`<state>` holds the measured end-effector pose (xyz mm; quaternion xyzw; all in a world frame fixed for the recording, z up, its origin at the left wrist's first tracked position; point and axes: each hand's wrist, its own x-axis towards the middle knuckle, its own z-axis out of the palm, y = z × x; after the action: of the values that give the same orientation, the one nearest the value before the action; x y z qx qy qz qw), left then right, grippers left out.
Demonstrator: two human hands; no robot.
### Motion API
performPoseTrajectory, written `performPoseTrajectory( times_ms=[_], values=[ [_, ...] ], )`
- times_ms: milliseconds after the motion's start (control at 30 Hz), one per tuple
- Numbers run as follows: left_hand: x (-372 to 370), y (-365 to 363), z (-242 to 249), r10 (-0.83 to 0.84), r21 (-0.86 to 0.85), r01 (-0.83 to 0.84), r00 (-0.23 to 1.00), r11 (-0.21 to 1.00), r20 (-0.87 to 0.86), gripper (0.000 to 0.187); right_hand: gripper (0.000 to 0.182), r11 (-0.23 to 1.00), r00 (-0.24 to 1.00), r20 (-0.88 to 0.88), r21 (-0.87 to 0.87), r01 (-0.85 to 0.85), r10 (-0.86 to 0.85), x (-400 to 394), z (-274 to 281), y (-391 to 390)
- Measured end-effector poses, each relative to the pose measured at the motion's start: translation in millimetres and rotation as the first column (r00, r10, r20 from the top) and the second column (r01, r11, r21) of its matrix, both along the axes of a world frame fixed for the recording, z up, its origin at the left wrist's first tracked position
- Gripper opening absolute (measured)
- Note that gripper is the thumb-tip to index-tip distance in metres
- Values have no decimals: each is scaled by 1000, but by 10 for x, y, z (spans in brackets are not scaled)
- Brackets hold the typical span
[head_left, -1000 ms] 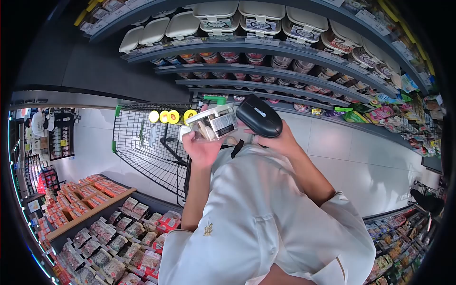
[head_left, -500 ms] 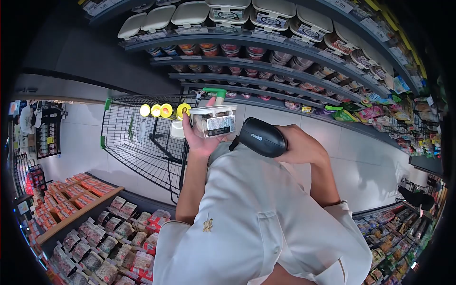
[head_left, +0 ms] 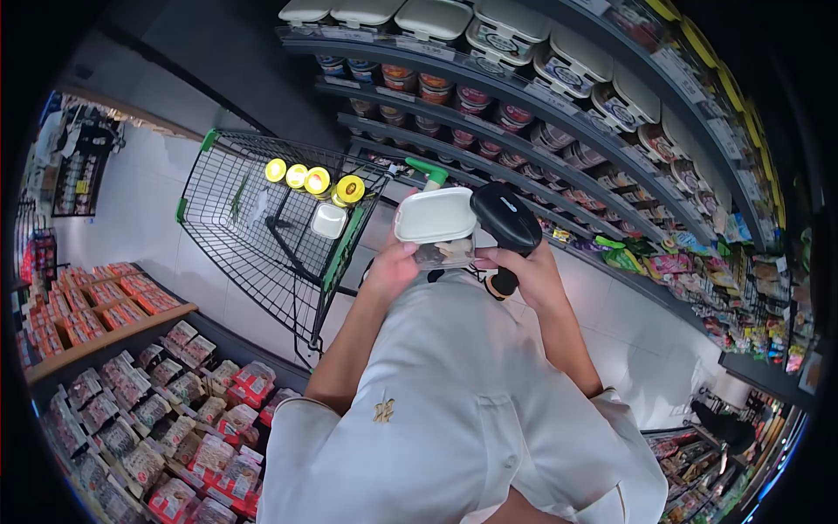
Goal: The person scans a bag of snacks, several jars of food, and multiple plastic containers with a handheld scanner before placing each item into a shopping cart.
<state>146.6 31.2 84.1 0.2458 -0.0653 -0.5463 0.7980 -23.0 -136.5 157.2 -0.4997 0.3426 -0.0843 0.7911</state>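
A clear plastic food tub (head_left: 444, 253) with a white lid is held in front of my chest, its lid tilted toward me. My left hand (head_left: 393, 269) is closed on the tub's left side. My right hand (head_left: 534, 269) is wrapped round a black handheld barcode scanner (head_left: 506, 218), whose head overlaps the lid's right edge in this view. Fingertips of that hand reach the tub's right side. Dark and pale pieces show through the tub's clear wall; the label seen earlier is hidden.
A wire shopping cart (head_left: 253, 236) stands ahead to the left, holding several yellow-lidded containers (head_left: 317, 181) and a white-lidded tub (head_left: 328, 221). Shelves (head_left: 515, 83) of tubs and cups run along the far side. A display of packaged food (head_left: 166, 410) lies at lower left.
The tub has moved right and tipped, so its lid now faces me instead of its labelled side. The scanner has turned and come against it, with right fingertips now at the tub.
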Motion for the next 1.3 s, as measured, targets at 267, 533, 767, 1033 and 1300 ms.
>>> performPoseTrajectory(
  times_ms=[267,533,767,1033,1300],
  values=[
    [162,117,288,41,307,-55,998,950,51,60,61,999,994,109,-40,-15,19,244,99,30],
    [607,611,262,68,360,-82,996,929,52,64,64,991,977,164,-6,-135,134,849,174,228],
    [1469,1402,-582,552,449,-525,830,723,81,56,50,937,950,-62,192,-290,307,1479,-246,603],
    [2886,2420,-3392,629,770,-618,665,160,402,88,41,831,776,-314,311,-461,547,1605,-872,934],
    [3010,2462,-4770,581,857,-500,737,125,345,99,45,820,786,-314,422,-386,532,1760,-878,838]
  ],
)
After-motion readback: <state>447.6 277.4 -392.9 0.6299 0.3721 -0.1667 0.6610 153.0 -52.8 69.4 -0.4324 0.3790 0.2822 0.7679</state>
